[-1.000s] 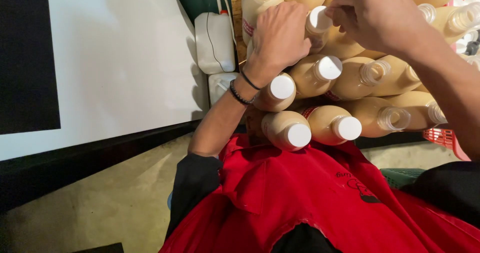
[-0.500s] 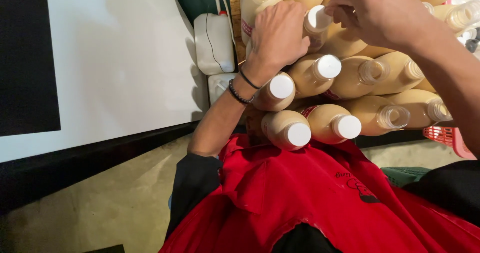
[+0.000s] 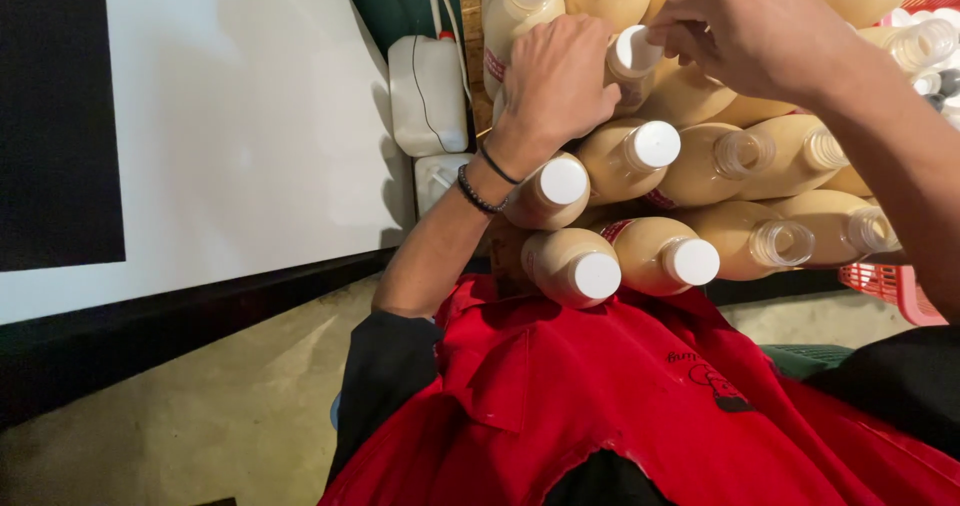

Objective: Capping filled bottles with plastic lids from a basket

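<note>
Several plastic bottles of beige liquid stand packed together before me; some carry white caps, like one capped bottle [image 3: 570, 263], and others are uncapped [image 3: 740, 156]. My left hand [image 3: 555, 81] wraps around the body of a bottle [image 3: 628, 71]. My right hand [image 3: 755, 28] has its fingertips on that bottle's white cap [image 3: 634, 48]. Dark bracelets circle my left wrist. My red apron [image 3: 620, 406] fills the bottom of the view.
A white plastic jerrycan [image 3: 427, 96] stands behind the bottles, next to a white panel [image 3: 230, 136]. A red basket [image 3: 895, 286] shows at the right edge. Loose white caps [image 3: 925, 41] lie at upper right. Concrete floor [image 3: 200, 416] lies below left.
Both hands have stayed on the same bottle; my right hand's fingers have shifted slightly on its cap.
</note>
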